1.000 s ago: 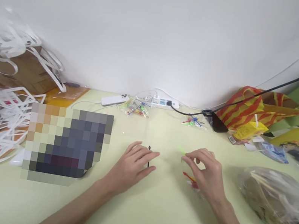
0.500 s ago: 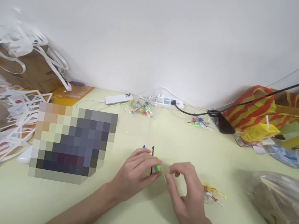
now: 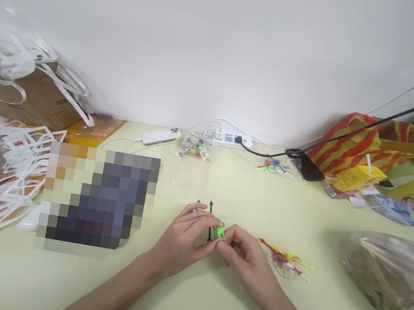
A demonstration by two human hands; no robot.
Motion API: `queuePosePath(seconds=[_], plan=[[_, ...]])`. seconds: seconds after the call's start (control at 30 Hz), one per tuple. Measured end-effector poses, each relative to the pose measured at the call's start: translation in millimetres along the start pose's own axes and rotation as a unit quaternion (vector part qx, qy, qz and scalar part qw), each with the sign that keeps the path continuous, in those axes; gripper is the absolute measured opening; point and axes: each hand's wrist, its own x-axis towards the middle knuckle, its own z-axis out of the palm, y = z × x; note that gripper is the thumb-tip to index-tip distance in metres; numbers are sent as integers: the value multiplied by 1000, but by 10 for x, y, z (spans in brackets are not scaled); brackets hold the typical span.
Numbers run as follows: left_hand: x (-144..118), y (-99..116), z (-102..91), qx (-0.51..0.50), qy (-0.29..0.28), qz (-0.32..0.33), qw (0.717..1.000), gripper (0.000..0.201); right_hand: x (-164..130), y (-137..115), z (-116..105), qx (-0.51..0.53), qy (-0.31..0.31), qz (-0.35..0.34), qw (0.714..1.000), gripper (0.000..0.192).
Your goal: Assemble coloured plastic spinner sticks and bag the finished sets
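Note:
In the middle of the table, my left hand (image 3: 185, 238) is closed on a small bright green plastic piece (image 3: 220, 230) with a thin, stick-like part. My right hand (image 3: 244, 254) has its thumb and fingertips pinched at the green piece's lower end, touching or nearly touching the left fingertips. A thin black arrow-shaped piece (image 3: 211, 208) stands out behind the left fingers. Just beyond them shows a blue tip (image 3: 198, 202), mostly hidden. Right of my right hand lie red, yellow and white plastic pieces (image 3: 285, 258) with a clear wrapper.
Two clear packets (image 3: 194, 147) (image 3: 274, 165) of coloured pieces lie near the wall, beside a power strip (image 3: 229, 137). A pixelated dark area (image 3: 104, 201) is at left, with white straps (image 3: 22, 166) beyond. At right are a plastic-wrapped bundle (image 3: 388, 280) and a yellow drink carton (image 3: 359, 180).
My right hand has moved left to meet the left fingertips and closed into a pinch at the green piece. More of the red piece now shows. The view has shifted slightly.

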Motion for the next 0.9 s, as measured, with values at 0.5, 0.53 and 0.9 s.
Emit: queuePosePath(seconds=[0.5,0.53,0.9], plan=[[103,79,8,-8,65,56,996,23,8,-46,11,326,-92,90,937,30],[106,81,7,-8,68,59,996,23,7,-50,11,339,-97,91,931,29],[75,61,46,-23,85,65,994,25,10,27,90,462,-117,94,874,28]])
